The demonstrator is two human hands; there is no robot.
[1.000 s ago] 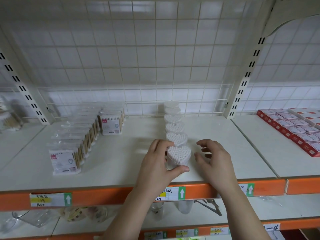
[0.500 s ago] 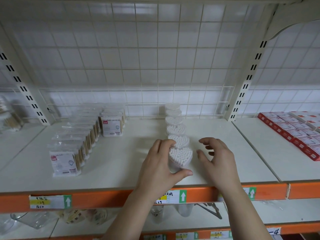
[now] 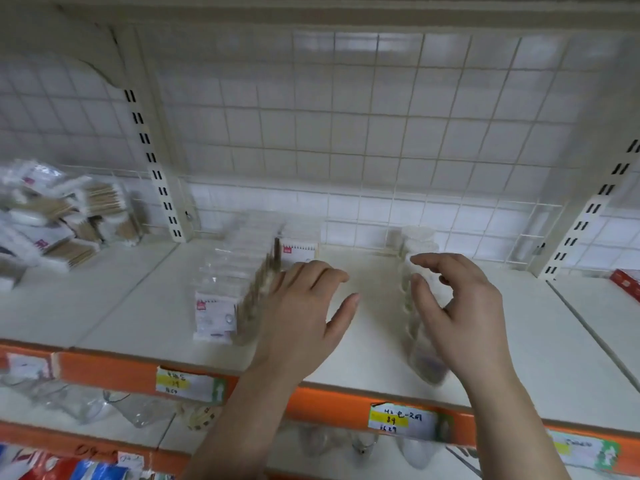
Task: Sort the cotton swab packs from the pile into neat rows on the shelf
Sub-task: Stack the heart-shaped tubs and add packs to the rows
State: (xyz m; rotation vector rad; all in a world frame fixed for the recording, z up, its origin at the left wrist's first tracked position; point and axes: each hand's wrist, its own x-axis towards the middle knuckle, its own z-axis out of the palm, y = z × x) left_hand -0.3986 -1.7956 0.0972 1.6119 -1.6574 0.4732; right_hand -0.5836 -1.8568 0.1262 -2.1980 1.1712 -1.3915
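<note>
Shelf holding a row of cotton swab packs, front edge to back. Left hand, relaxed and empty, is at the row's right side. Right hand, loosely curled, empty, is beside blurred clear tubs. Pile lies far left.

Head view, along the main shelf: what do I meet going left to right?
loose pile of swab packs → standing row of swab packs → left hand → right hand → red box
</note>
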